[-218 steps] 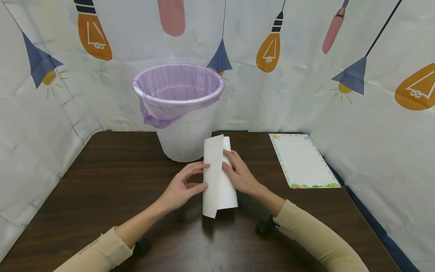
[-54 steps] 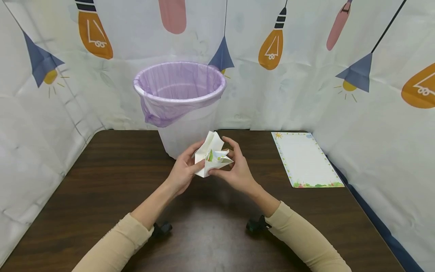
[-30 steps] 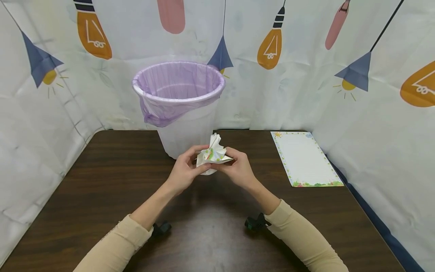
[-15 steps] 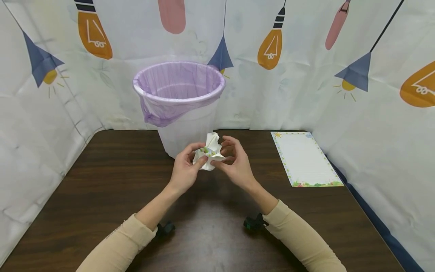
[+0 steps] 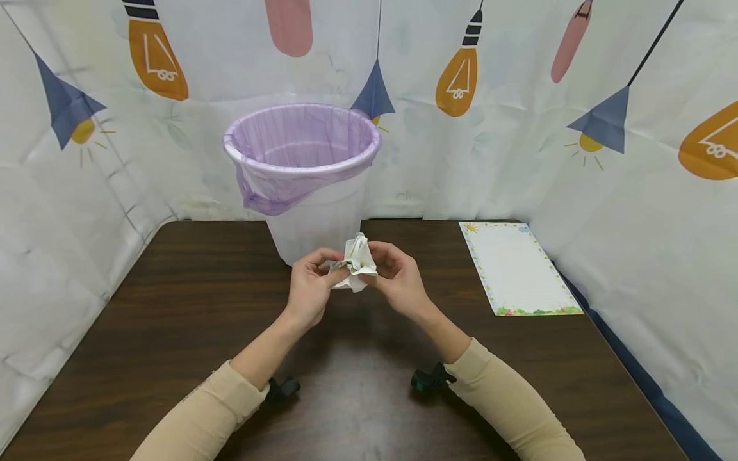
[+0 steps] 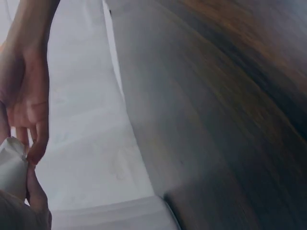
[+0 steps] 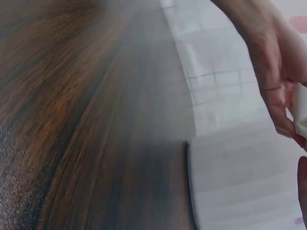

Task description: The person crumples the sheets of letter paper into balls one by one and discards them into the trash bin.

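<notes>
A crumpled sheet of paper (image 5: pixel 359 256), white with bits of green print, is held above the table between both hands. My left hand (image 5: pixel 308 285) pinches its left side with thumb and fingers. On the other side my right hand (image 5: pixel 400 278) grips the paper's edge, thumb in front and fingers curled behind. At the left wrist view's edge, part of the crumpled paper (image 6: pixel 13 165) shows between the hands. The right wrist view catches only a corner of the paper (image 7: pixel 301 112) beside a hand's fingers.
A white bin (image 5: pixel 314 218) with a purple liner (image 5: pixel 271 195) stands just behind the hands. To the right lies a flat sheet of bordered stationery (image 5: pixel 521 272) on the dark wooden table (image 5: pixel 173 307). A printed curtain (image 5: pixel 444 166) hangs along the back and sides.
The paper was a long folded sheet several seconds ago and is now crushed into a small wad. Both hands have lifted it and keep shifting their grip; the right fingers have closed back onto it.
</notes>
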Available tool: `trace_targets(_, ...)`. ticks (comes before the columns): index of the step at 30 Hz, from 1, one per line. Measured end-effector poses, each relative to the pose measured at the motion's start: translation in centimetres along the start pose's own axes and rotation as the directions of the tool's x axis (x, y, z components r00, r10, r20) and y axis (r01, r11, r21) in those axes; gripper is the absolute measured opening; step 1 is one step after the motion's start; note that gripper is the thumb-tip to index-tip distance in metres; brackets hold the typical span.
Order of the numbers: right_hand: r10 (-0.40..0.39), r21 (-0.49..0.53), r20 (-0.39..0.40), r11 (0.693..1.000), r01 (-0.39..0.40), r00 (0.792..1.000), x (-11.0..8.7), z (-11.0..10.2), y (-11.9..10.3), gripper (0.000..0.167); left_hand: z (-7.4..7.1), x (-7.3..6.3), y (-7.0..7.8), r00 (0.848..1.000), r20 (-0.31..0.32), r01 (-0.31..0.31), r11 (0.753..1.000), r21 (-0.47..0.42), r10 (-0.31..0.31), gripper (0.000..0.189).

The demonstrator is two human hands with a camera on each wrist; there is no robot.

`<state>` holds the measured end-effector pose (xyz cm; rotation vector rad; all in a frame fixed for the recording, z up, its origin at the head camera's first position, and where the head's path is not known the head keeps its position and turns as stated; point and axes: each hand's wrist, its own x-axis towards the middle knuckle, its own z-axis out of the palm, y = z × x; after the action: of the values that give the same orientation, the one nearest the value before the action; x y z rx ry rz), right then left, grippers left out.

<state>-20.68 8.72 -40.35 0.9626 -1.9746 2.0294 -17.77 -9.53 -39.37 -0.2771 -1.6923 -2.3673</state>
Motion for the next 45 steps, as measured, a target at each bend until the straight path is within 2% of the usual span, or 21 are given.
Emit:
trace_targets(5,0.021,0.013,-0.043,1.0,-0.02,0.999,0.1,0.1,-0.1,0.031,0.3,0.0,-0.2,0.999,-0.035,0.017,0.999,-0.047,-0.019,0.04)
trace_targets(8,0.037,0.0,-0.084,0.999,-0.037,0.996,0.1,0.2,-0.2,0.018,0.2,0.0,-0.3,0.999,-0.018,0.029,0.999,-0.037,-0.03,0.037)
trace_targets(10,0.061,0.007,-0.12,0.998,-0.06,0.991,0.2,0.2,-0.3,0.014,0.0,0.0,-0.2,0.998,0.043,0.037,0.999,-0.011,-0.037,0.031)
trace_targets(12,0.104,0.051,-0.152,0.994,-0.097,0.983,0.3,0.0,-0.4,0.014,-0.5,0.0,0.0,0.988,0.154,0.025,1.0,0.019,-0.027,0.022)
trace_targets(13,0.13,0.078,-0.16,0.99,-0.118,0.979,0.3,-0.1,-0.4,0.014,-0.8,0.0,0.1,0.974,0.224,0.018,1.0,0.024,-0.023,0.018)
trace_targets(14,0.158,0.111,-0.169,0.984,-0.141,0.973,0.4,-0.2,-0.5,0.016,-1.2,0.0,0.2,0.954,0.3,0.002,1.0,0.026,-0.01,0.018)
trace_targets(16,0.222,0.191,-0.168,0.963,-0.189,0.961,0.5,-0.5,-0.7,0.02,-2.1,0.2,0.4,0.891,0.454,-0.03,0.999,0.021,0.017,0.031)
trace_targets(18,0.284,0.262,-0.139,0.934,-0.241,0.949,0.6,-0.8,-0.8,0.025,-2.7,0.5,0.7,0.826,0.561,-0.074,0.997,0.027,0.046,0.045)
trace_targets(19,0.308,0.291,-0.124,0.92,-0.262,0.943,0.6,-0.9,-0.8,0.027,-2.9,0.7,0.8,0.801,0.596,-0.094,0.995,0.037,0.054,0.05)
trace_targets(20,0.327,0.315,-0.108,0.907,-0.279,0.939,0.7,-0.9,-0.9,0.029,-3.0,0.9,0.9,0.786,0.615,-0.129,0.99,0.059,0.065,0.053)
trace_targets(21,0.341,0.333,-0.09,0.896,-0.295,0.936,0.6,-1.0,-0.9,0.03,-3.0,1.0,1.0,0.778,0.624,-0.159,0.984,0.084,0.073,0.055)
trace_targets(23,0.356,0.354,-0.062,0.881,-0.313,0.932,0.6,-1.0,-1.0,0.031,-2.9,1.0,1.0,0.785,0.612,-0.22,0.967,0.126,0.098,0.053)
trace_targets(26,0.36,0.362,-0.026,0.873,-0.327,0.932,0.4,-1.0,-1.2,0.031,-2.5,1.0,0.9,0.811,0.568,-0.276,0.949,0.153,0.144,0.044)
trace_targets(32,0.356,0.334,0.036,0.877,-0.347,0.934,0.3,-0.6,-1.3,0.036,-2.2,0.6,0.8,0.845,0.5,-0.303,0.94,0.157,0.189,0.035)
trace_targets(36,0.345,0.303,0.036,0.89,-0.339,0.938,0.2,-0.5,-1.2,0.039,-2.0,0.5,0.7,0.864,0.457,-0.322,0.93,0.178,0.212,0.034)
trace_targets(41,0.329,0.242,0.003,0.916,-0.32,0.944,0.3,-0.6,-1.2,0.037,-1.5,0.6,0.7,0.873,0.44,-0.312,0.934,0.175,0.209,0.054)
trace_targets(43,0.334,0.208,0.01,0.921,-0.329,0.943,0.3,-0.8,-1.3,0.034,-1.3,0.7,0.7,0.872,0.45,-0.3,0.938,0.175,0.195,0.065)
trace_targets(45,0.345,0.173,0.031,0.923,-0.345,0.938,0.3,-1.1,-1.4,0.029,-1.1,0.7,0.5,0.866,0.464,-0.297,0.938,0.177,0.187,0.064)
